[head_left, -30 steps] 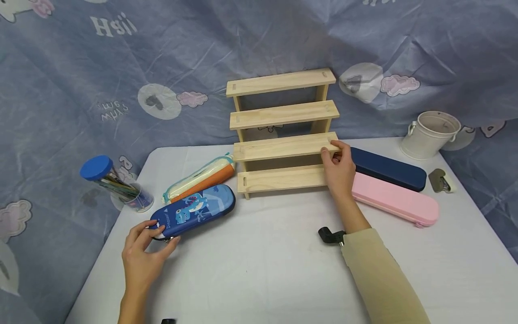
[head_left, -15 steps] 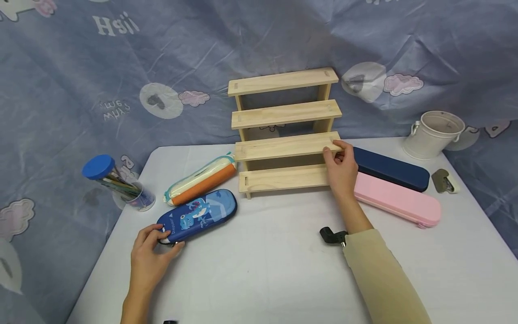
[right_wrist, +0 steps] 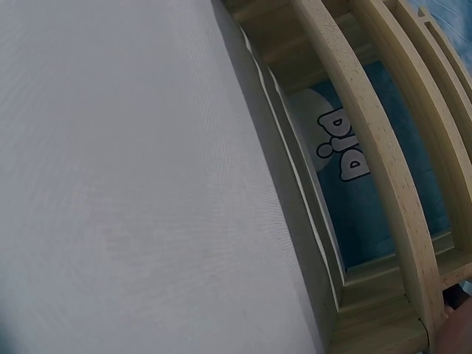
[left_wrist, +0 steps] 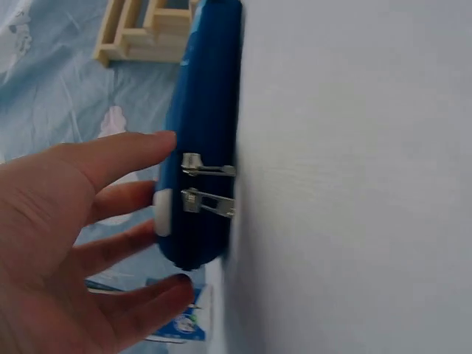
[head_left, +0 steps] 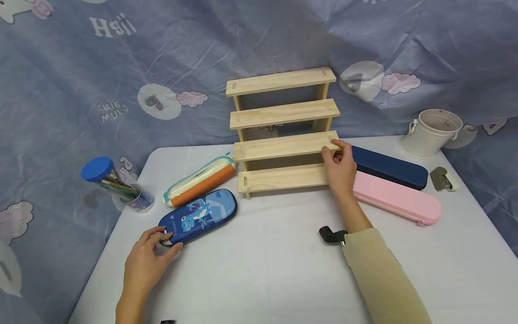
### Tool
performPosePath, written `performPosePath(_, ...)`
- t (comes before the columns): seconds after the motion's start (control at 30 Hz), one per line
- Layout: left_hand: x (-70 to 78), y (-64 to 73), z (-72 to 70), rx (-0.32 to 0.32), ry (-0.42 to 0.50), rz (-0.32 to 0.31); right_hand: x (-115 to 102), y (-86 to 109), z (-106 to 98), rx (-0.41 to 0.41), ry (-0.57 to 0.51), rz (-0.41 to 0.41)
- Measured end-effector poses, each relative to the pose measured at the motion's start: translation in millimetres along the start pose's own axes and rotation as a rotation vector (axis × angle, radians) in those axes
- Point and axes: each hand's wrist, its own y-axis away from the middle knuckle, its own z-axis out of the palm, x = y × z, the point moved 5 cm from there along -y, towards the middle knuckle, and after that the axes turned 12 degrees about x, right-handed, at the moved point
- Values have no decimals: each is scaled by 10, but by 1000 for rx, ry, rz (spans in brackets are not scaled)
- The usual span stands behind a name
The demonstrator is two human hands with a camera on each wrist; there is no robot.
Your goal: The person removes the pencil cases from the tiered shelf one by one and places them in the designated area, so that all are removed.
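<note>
A blue dinosaur pencil case (head_left: 204, 215) lies on the white table. My left hand (head_left: 146, 263) is at its near left end, fingertips right at the edge. The left wrist view shows loosely spread fingers (left_wrist: 151, 302) around that end and two silver zipper pulls (left_wrist: 193, 199) on the case's side. At the back middle stands a stepped wooden shelf (head_left: 279, 146). My right hand (head_left: 341, 173) pinches the right end of its second-lowest board, thumb at the front edge and fingers on top. In the right wrist view the wooden boards (right_wrist: 376, 155) show, with most of the hand hidden.
An orange and cream pencil case (head_left: 202, 181) lies behind the dinosaur one. A blue-lidded cup of sticks (head_left: 121, 186) leans at left. Right of the shelf are a navy case (head_left: 390, 167), a pink case (head_left: 394, 198), a stapler (head_left: 442, 180) and a white bucket (head_left: 429, 135).
The dinosaur case has shifted slightly toward me, away from the orange case. My left hand moved with it, then drew back slightly. My right hand stays on the shelf.
</note>
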Motion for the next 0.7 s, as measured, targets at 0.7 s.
performPosePath(0.7, 598, -292, 46, -88, 124, 268, -168, -189, -332, -240, 84, 33)
